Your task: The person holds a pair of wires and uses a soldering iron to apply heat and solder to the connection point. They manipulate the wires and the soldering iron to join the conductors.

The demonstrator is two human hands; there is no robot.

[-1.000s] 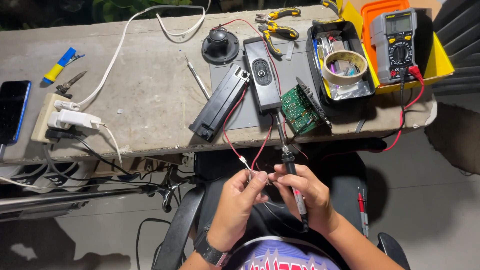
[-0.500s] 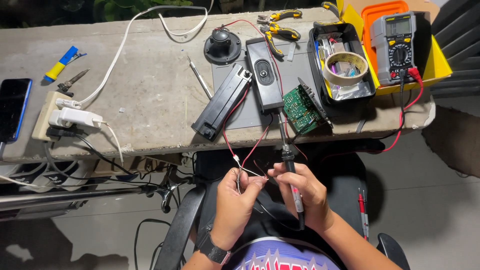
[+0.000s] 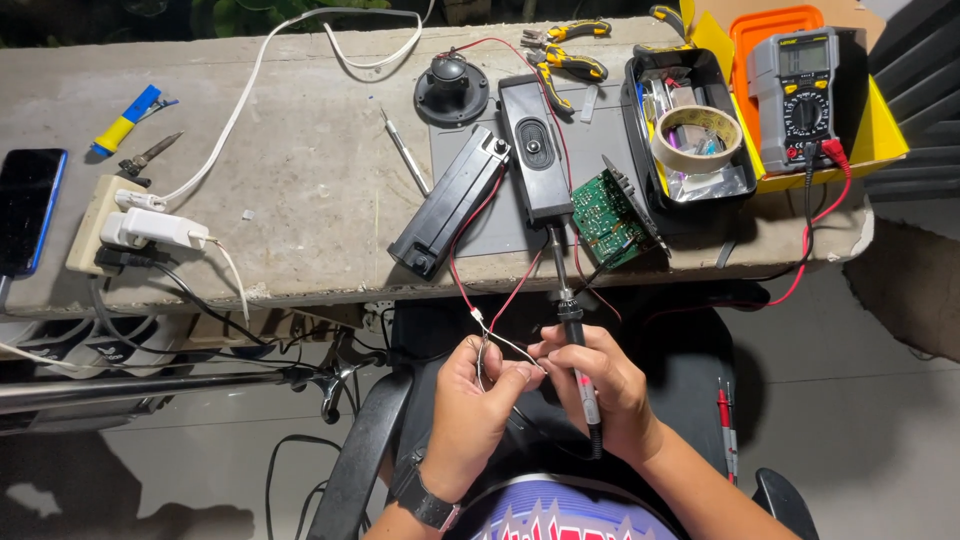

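- The left hand [image 3: 470,410] pinched thin red and white wires [image 3: 500,335] below the grey concrete tabletop [image 3: 300,200].
- The right hand [image 3: 600,385] clamped a black pen-shaped soldering iron [image 3: 578,360], its tip beside the wire ends.
- The green circuit board [image 3: 605,218] and 2 black plastic casing halves [image 3: 480,190] lay opened above; joining looked unfinished, reassembly left.

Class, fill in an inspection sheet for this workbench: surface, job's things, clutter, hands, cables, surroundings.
Surface: rough concrete bench.
Job's things: soldering iron; thin wires.
Clutter: green circuit board, multimeter, tape roll, pliers, phone.
Hands: left hand pinches the wires; right hand grips the iron.
Cables: white cord, red leads.
Surroundings: grey floor.
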